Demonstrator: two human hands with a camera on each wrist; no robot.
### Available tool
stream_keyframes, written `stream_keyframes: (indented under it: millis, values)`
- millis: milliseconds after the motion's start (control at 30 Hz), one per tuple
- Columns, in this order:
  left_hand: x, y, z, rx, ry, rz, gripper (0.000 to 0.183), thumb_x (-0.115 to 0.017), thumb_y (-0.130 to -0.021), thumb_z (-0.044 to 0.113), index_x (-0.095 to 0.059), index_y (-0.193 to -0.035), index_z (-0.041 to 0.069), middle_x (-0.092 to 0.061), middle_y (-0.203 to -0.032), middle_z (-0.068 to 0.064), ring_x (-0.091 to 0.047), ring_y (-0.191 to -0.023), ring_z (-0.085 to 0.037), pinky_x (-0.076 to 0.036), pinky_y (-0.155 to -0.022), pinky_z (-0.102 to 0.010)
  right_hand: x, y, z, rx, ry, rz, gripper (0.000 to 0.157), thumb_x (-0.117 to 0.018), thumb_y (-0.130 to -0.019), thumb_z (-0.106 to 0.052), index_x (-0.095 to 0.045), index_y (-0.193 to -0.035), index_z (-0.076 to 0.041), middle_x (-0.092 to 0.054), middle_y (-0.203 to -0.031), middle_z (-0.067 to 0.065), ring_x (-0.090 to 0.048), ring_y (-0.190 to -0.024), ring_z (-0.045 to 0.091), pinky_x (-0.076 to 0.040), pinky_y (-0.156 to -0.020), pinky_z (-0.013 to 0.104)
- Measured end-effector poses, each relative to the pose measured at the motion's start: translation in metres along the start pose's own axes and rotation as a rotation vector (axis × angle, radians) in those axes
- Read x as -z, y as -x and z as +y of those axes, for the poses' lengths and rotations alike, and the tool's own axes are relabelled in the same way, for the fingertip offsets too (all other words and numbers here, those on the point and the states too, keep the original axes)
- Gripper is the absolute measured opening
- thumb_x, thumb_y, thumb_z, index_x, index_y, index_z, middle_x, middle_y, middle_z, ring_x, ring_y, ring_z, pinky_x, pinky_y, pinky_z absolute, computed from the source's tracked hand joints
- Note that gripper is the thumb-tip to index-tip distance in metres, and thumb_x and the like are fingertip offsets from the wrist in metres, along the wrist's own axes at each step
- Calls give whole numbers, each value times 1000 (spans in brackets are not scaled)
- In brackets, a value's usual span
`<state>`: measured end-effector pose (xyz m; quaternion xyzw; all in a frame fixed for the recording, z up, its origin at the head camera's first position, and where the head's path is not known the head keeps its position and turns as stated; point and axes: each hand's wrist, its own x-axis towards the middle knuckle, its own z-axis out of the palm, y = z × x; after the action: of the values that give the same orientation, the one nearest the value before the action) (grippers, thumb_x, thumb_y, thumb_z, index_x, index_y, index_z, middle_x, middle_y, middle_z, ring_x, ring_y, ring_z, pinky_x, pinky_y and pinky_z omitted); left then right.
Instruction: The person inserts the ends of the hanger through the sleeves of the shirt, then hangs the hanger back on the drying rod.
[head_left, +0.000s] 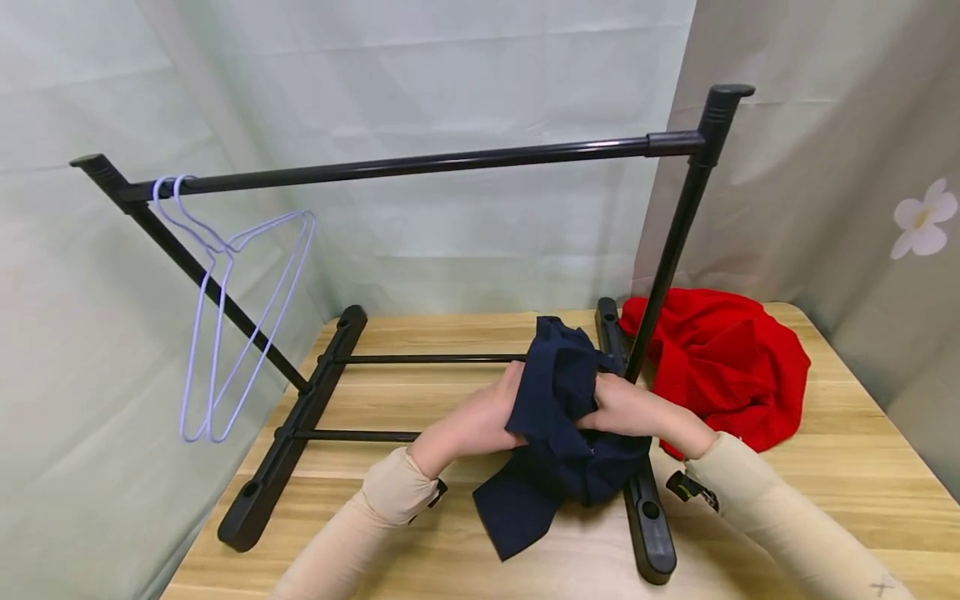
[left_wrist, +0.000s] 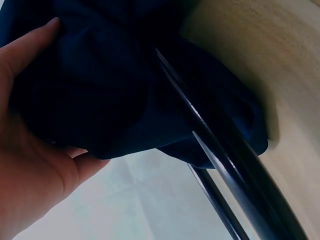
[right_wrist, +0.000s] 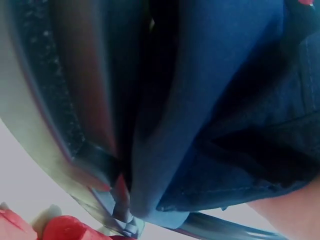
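A crumpled navy garment (head_left: 555, 433) with stitched edges is bunched up between both hands, over the right side of a black rack's base. From its left side my left hand (head_left: 486, 417) grips it; in the left wrist view the thumb lies on the cloth (left_wrist: 100, 85) and the other fingers pass behind it. My right hand (head_left: 628, 406) holds the garment from the right, its fingertips partly hidden in the folds. The right wrist view is filled by dark folds (right_wrist: 200, 100), with only a bit of that hand (right_wrist: 295, 215) at the lower right.
Around the garment stands the black clothes rack (head_left: 420, 164) on a wooden table (head_left: 420, 333). Two lilac hangers (head_left: 217, 333) hang at the left end of its top bar. Behind the right post lies a red garment (head_left: 731, 358) in a heap. Curtains (head_left: 450, 83) enclose the back.
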<state>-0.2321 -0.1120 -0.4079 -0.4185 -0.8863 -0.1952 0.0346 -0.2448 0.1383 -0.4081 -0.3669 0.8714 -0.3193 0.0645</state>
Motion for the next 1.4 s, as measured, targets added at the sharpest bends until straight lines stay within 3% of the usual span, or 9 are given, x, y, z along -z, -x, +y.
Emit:
stream_keyframes:
  millis: [167,333,467,633,867,1033,1200,1300,1400]
  values:
    - [-5,1,-2,2,-1,0,88,-73,-75,35,-21,-141,8,-34,-130,-7,-47,-103,-16,-43,-85,-28,-5,1,-1,-43,2,3,54,-73,-77,-26,-50,-123,-8,-57,-115,5,-53,-100,21,-41,-91,43]
    - [-1,4,-5,-6,21,-16,89,-74,-76,36,-21,-142,11,-33,-131,-6,-47,-105,-15,-43,-87,-28,-2,3,-2,-51,29,-9,55,-73,-77,-28,-49,-122,-7,-57,-113,7,-54,-100,21,-42,-90,42]
    - [10,12,-7,15,33,-37,89,-73,-76,45,-22,-143,15,-34,-129,-2,-51,-99,-14,-47,-81,-29,2,6,-2,-35,53,-15,63,-74,-76,-36,-46,-125,-8,-56,-116,8,-54,-104,23,-42,-90,42]
    - [34,26,-10,23,27,-70,87,-66,-79,54,-24,-143,14,-34,-134,-1,-48,-110,-13,-42,-90,-30,8,12,-7,-38,47,3,78,-73,-73,-51,-36,-130,-12,-54,-119,5,-53,-107,20,-42,-92,41]
    - [63,50,-13,51,37,23,82,-69,-77,50,-25,-144,31,-32,-138,7,-37,-123,-9,-37,-97,-33,21,27,-17,-16,-6,55,84,-72,-70,-57,-30,-135,-26,-52,-122,-4,-53,-108,13,-44,-90,38]
    - [72,54,-12,32,19,80,89,-78,-75,31,-23,-146,31,-25,-144,4,-35,-125,-14,-40,-93,-36,35,40,-19,-11,-79,64,81,-72,-73,-52,-26,-138,-37,-51,-119,-10,-52,-106,9,-47,-84,35]
    - [66,49,-16,-37,-60,20,80,-76,-77,25,-32,-143,33,-26,-146,1,-29,-129,-17,-36,-97,-38,38,52,-10,2,-46,35,76,-71,-74,-52,-33,-138,-34,-50,-118,-8,-49,-106,10,-46,-84,35]
    - [53,47,-21,-74,-99,-33,69,-72,-79,26,-39,-139,31,-31,-143,-1,-28,-130,-20,-31,-100,-41,30,57,-1,-8,25,-21,75,-69,-74,-55,-38,-137,-32,-46,-125,-10,-43,-114,11,-42,-91,37]
    - [34,44,-26,-68,-104,-72,69,-72,-78,25,-41,-139,29,-32,-142,-3,-29,-129,-21,-31,-100,-42,20,61,8,-39,51,-76,74,-69,-73,-57,-40,-136,-31,-41,-129,-11,-38,-118,13,-40,-93,41]
